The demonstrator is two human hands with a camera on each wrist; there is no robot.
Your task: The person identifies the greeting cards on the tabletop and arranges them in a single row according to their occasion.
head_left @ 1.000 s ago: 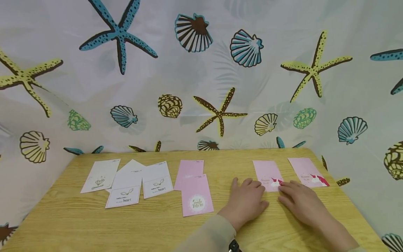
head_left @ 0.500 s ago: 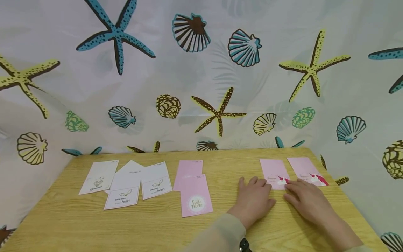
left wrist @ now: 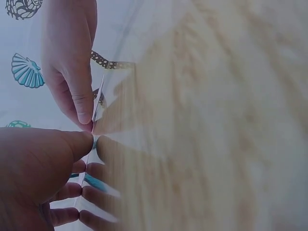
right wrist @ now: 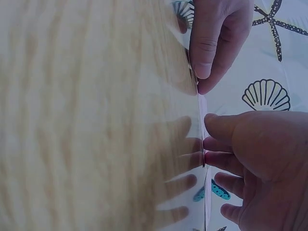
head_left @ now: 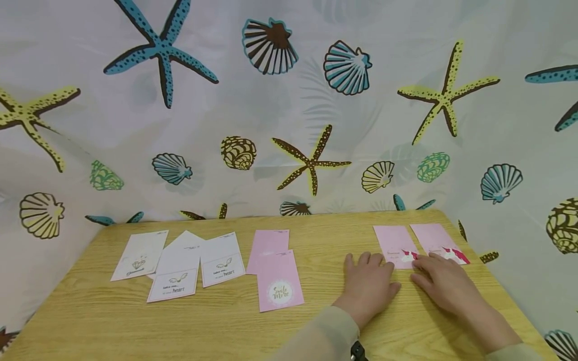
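Note:
In the head view, a pink card [head_left: 389, 238] with a white unicorn lies flat on the wooden table. A matching pink unicorn card [head_left: 432, 235] is just to its right, a narrow strip of wood between them. My left hand [head_left: 368, 288] has its fingertips on the table and at the first card's lower left edge. Its fingers are extended. My right hand [head_left: 447, 283] rests with extended fingertips at that card's lower right corner and over the second card's lower edge. From the right wrist, my fingers [right wrist: 224, 162] touch the tabletop along the thin card edge.
Left of my hands, two pink cards overlap, the front one a "Smile More" card [head_left: 280, 276]. Farther left lie two white wing-print cards [head_left: 171, 286], another white card partly beneath, and a white diamond card [head_left: 142, 253]. A shell-and-starfish curtain [head_left: 289, 110] hangs behind the table [head_left: 217, 326].
The left unicorn card has slid right, towards its match, with both hands moving along; most of this came in the first half second. The head view has turned slightly right.

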